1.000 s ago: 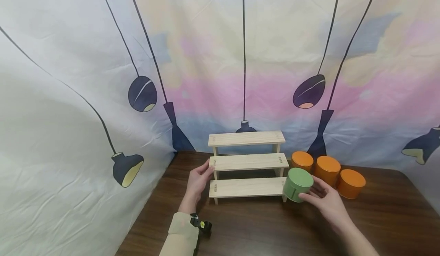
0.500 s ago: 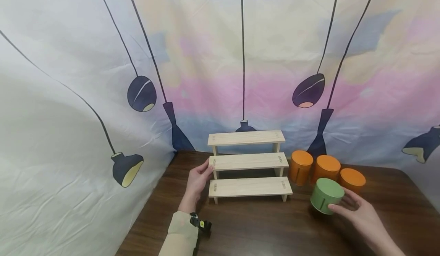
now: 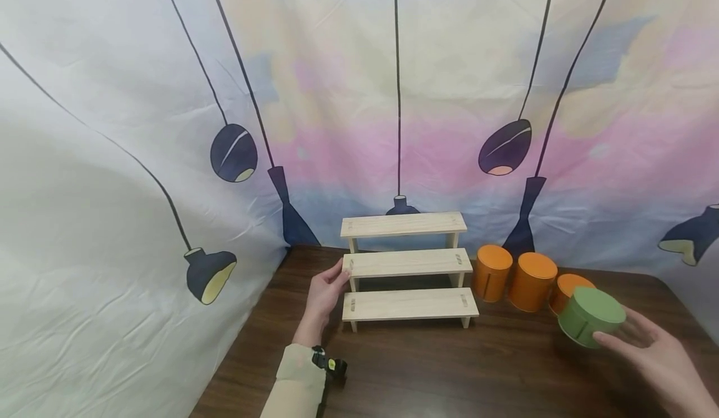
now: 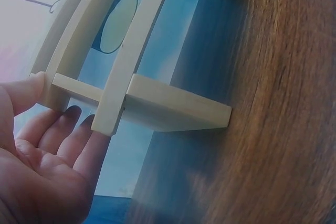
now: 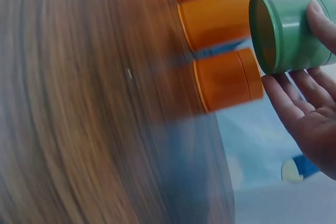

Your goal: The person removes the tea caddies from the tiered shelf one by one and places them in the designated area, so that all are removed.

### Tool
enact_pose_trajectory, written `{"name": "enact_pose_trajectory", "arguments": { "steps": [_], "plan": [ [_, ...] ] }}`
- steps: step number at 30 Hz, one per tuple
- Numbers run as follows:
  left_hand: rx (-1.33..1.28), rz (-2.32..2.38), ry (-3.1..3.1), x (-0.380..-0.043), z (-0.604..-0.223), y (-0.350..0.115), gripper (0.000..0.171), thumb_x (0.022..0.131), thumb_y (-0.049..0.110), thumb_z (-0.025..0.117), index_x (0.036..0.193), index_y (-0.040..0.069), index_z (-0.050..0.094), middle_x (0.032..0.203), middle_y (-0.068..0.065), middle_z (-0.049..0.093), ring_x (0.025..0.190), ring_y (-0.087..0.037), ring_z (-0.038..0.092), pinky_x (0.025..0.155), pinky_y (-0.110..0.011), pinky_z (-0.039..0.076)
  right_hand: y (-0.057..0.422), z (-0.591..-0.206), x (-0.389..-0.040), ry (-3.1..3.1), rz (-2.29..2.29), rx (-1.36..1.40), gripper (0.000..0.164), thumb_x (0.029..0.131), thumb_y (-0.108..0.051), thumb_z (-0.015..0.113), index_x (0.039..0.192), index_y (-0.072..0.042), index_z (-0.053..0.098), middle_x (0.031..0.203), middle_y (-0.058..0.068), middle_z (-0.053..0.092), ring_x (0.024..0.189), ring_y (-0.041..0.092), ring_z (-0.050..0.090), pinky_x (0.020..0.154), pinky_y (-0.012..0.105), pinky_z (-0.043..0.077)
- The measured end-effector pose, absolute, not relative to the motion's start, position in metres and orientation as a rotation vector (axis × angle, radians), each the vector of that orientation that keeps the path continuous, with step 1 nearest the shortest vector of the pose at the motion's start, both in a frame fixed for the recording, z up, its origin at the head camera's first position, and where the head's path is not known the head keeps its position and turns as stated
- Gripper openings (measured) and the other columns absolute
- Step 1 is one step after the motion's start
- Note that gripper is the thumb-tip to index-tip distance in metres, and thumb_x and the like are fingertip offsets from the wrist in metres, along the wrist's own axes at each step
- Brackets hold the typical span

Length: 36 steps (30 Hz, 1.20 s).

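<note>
My left hand [image 3: 326, 293] grips the left end of the middle step of a three-tier wooden stand [image 3: 409, 304]. In the left wrist view the thumb [image 4: 26, 93] lies on top of that board and the fingers curl beneath. On the right, my right hand [image 3: 654, 349] holds a green round tin [image 3: 590, 318] by its side, thumb in front and fingers behind. The right wrist view shows the green tin [image 5: 299, 32] raised off the table, its base facing the camera. Behind it stand three orange tins, the left one [image 3: 493, 274], the middle one [image 3: 532, 284] and the partly hidden right one [image 3: 564, 290].
The dark wood table [image 3: 427, 368] ends on the left and back against a cloth backdrop [image 3: 359, 93] printed with hanging lamps. The orange tins stand close together, just right of the stand. A small camera [image 3: 335, 368] is strapped on the left wrist.
My right hand has carried the green tin rightward, from beside the stand's lowest step to in front of the right orange tin. The left hand and the stand have stayed in place.
</note>
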<state>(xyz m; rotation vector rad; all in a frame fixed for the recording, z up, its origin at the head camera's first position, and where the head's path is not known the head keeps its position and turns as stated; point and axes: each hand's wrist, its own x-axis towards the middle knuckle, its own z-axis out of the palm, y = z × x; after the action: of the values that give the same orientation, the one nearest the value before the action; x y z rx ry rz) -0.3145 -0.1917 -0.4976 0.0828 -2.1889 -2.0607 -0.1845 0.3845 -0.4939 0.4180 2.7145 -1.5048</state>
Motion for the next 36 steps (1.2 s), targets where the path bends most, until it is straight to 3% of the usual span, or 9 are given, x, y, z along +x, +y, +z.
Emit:
{"name": "enact_pose_trajectory", "arguments": {
  "steps": [6, 14, 21, 22, 25, 28, 29, 32, 36],
  "plan": [
    [0.083, -2.050, -2.190, -0.315, -0.498, -0.192, 0.051, 0.105, 0.018, 0.072, 0.151, 0.001, 0.057, 0.154, -0.017, 0.056, 0.135, -0.033, 0.062, 0.109, -0.045, 0.052, 0.409, -0.501, -0.180, 2.778, -1.464, 0.519, 0.115, 0.100, -0.054, 0.073, 0.168, 0.000, -0.002, 0.164, 0.045, 0.011, 0.144, 0.072, 0.016, 0.099, 0.090, 0.027],
    [0.084, -2.069, -2.179, -0.315, -0.500, -0.191, 0.051, 0.105, 0.018, 0.072, 0.150, 0.000, 0.057, 0.154, -0.017, 0.056, 0.136, -0.033, 0.061, 0.109, -0.045, 0.052, 0.434, -0.520, -0.182, 2.733, -1.556, 0.761, 0.109, 0.101, -0.048, 0.073, 0.168, 0.000, 0.003, 0.170, 0.039, 0.004, 0.155, 0.062, 0.001, 0.111, 0.088, 0.017],
    [0.098, -2.071, -2.177, -0.314, -0.500, -0.191, 0.051, 0.105, 0.018, 0.073, 0.150, 0.001, 0.057, 0.155, -0.017, 0.056, 0.136, -0.033, 0.061, 0.109, -0.044, 0.052, 0.450, -0.533, -0.189, 2.727, -1.662, 0.777, 0.103, 0.106, -0.044, 0.068, 0.167, 0.002, 0.000, 0.172, 0.035, 0.001, 0.156, 0.059, 0.008, 0.118, 0.079, 0.022],
    [0.098, -2.066, -2.179, -0.314, -0.500, -0.191, 0.052, 0.105, 0.019, 0.073, 0.151, 0.001, 0.057, 0.155, -0.017, 0.056, 0.136, -0.033, 0.061, 0.109, -0.044, 0.052, 0.452, -0.534, -0.191, 2.747, -1.651, 0.757, 0.101, 0.106, -0.044, 0.067, 0.167, 0.003, 0.000, 0.171, 0.036, 0.003, 0.156, 0.058, 0.010, 0.123, 0.068, 0.028],
    [0.087, -2.066, -2.182, -0.314, -0.499, -0.192, 0.052, 0.105, 0.019, 0.072, 0.151, 0.001, 0.057, 0.155, -0.017, 0.055, 0.137, -0.033, 0.060, 0.109, -0.044, 0.052, 0.456, -0.535, -0.194, 2.795, -1.623, 0.691, 0.096, 0.108, -0.039, 0.065, 0.167, 0.005, 0.003, 0.169, 0.039, 0.011, 0.155, 0.058, 0.017, 0.122, 0.058, 0.037],
    [0.081, -2.063, -2.188, -0.314, -0.499, -0.192, 0.052, 0.105, 0.018, 0.072, 0.151, 0.001, 0.057, 0.155, -0.017, 0.055, 0.138, -0.033, 0.060, 0.109, -0.044, 0.052, 0.457, -0.534, -0.198, 2.806, -1.570, 0.684, 0.094, 0.110, -0.038, 0.062, 0.165, 0.009, 0.002, 0.166, 0.044, 0.010, 0.151, 0.064, 0.018, 0.118, 0.062, 0.040],
    [0.078, -2.058, -2.191, -0.315, -0.499, -0.192, 0.051, 0.105, 0.019, 0.072, 0.151, 0.000, 0.057, 0.155, -0.017, 0.055, 0.138, -0.034, 0.059, 0.109, -0.045, 0.052, 0.456, -0.533, -0.199, 2.800, -1.558, 0.681, 0.095, 0.110, -0.038, 0.061, 0.164, 0.011, 0.001, 0.165, 0.045, 0.009, 0.149, 0.067, 0.018, 0.115, 0.073, 0.036],
    [0.090, -2.045, -2.197, -0.315, -0.499, -0.191, 0.051, 0.105, 0.019, 0.072, 0.151, 0.001, 0.057, 0.155, -0.017, 0.056, 0.137, -0.034, 0.060, 0.109, -0.045, 0.052, 0.456, -0.531, -0.204, 2.811, -1.513, 0.598, 0.095, 0.110, -0.037, 0.060, 0.161, 0.017, 0.000, 0.161, 0.051, 0.009, 0.143, 0.073, 0.020, 0.107, 0.083, 0.034],
    [0.096, -2.031, -2.203, -0.315, -0.500, -0.191, 0.051, 0.105, 0.020, 0.072, 0.150, 0.001, 0.058, 0.155, -0.016, 0.056, 0.137, -0.034, 0.060, 0.110, -0.046, 0.052, 0.454, -0.529, -0.209, 2.867, -1.481, 0.461, 0.093, 0.111, -0.034, 0.060, 0.159, 0.021, 0.001, 0.156, 0.055, 0.012, 0.138, 0.076, 0.023, 0.103, 0.084, 0.035]
  ]
}}
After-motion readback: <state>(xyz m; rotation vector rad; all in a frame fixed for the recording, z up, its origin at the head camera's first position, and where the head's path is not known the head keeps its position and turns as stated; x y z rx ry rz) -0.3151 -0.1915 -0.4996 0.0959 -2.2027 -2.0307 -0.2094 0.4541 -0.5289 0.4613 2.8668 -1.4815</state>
